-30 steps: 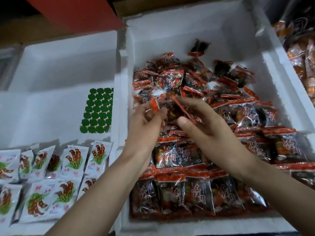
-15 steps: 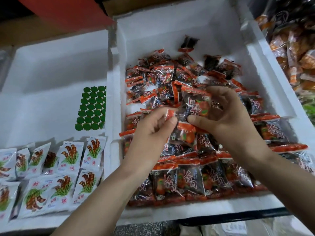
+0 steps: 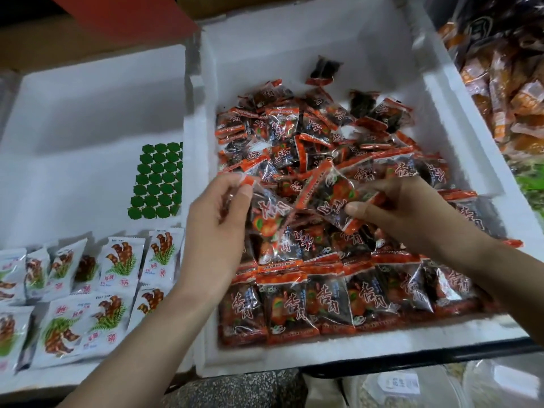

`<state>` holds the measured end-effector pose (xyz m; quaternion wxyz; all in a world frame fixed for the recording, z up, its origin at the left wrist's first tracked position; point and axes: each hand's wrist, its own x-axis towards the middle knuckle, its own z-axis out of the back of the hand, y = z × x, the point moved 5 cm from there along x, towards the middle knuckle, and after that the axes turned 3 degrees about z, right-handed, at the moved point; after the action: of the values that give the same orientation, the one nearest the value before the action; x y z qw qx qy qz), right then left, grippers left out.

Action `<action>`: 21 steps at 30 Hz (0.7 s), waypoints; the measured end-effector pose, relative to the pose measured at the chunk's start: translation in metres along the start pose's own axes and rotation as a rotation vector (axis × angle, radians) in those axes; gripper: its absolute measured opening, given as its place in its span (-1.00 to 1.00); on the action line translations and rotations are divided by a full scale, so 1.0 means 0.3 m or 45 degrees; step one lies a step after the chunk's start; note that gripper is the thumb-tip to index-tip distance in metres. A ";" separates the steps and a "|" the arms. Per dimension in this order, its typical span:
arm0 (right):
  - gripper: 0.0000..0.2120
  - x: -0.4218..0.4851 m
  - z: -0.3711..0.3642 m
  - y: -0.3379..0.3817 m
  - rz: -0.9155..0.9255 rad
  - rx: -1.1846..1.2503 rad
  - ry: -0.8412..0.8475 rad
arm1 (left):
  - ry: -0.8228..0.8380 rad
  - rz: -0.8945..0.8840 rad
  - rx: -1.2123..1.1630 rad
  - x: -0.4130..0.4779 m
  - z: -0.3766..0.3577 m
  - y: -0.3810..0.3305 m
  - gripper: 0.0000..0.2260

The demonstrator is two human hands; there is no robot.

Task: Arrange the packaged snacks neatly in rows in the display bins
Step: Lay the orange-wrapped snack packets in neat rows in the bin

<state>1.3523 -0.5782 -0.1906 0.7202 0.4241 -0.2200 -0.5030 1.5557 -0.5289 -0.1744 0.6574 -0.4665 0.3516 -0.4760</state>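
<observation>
**Two packets held above the right foam bin**

Two white foam bins are seen side by side. In the right bin (image 3: 323,359) many red-and-black snack packets are kept: a neat row (image 3: 323,304) is laid along the front wall, with more packets lined up just behind it, and a loose heap (image 3: 309,136) fills the middle and back. In the left bin (image 3: 73,142) white packets (image 3: 120,260) with a brown and green picture are arranged at the front, and a green dotted sheet (image 3: 157,178) lies on the floor behind them, against the right wall.

One packet (image 3: 270,213) is pinched at its orange corner by the thumb and fingers of the left hand (image 3: 217,213) and hangs above the ordered packets. A second packet (image 3: 332,198) is gripped, tilted, between the thumb and curled fingers of the right hand (image 3: 412,213), just beside the first one. Both are held over the middle of the right bin.

Part of the ordered packets is covered by the hands and forearms. Orange wrapped goods (image 3: 515,83) at the right edge are cut off, and the containers (image 3: 397,384) below the bins are too blurred to be made out.
</observation>
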 end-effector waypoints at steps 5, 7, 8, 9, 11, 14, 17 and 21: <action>-0.70 0.028 0.013 0.009 0.065 0.017 -0.147 | -0.090 -0.104 0.010 -0.008 0.047 -0.013 -0.85; -0.76 0.043 0.020 0.014 0.088 0.065 -0.212 | -0.085 -0.129 0.034 -0.016 0.050 -0.018 -0.86; -0.82 0.051 0.022 0.018 0.098 0.113 -0.240 | -0.079 -0.134 0.040 -0.019 0.051 -0.016 -0.87; -0.89 0.057 0.023 0.023 0.105 0.178 -0.270 | -0.076 -0.135 0.043 -0.021 0.052 -0.014 -0.87; -0.98 0.067 0.025 0.030 0.131 0.297 -0.317 | -0.076 -0.127 0.048 -0.023 0.057 -0.003 -0.87; -0.95 0.087 0.017 0.031 0.173 0.237 -0.290 | -0.071 -0.103 0.031 -0.028 0.059 0.013 -0.87; -0.82 0.113 -0.017 0.029 0.196 -0.034 -0.143 | -0.056 -0.085 0.025 -0.035 0.056 0.020 -0.86; -0.77 0.156 -0.073 0.004 0.199 -0.386 0.008 | -0.068 -0.068 0.049 -0.033 0.049 0.021 -0.86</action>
<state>1.3877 -0.6123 -0.2068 0.8135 0.2939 -0.1717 -0.4715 1.5679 -0.5148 -0.1755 0.6624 -0.4755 0.3121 -0.4876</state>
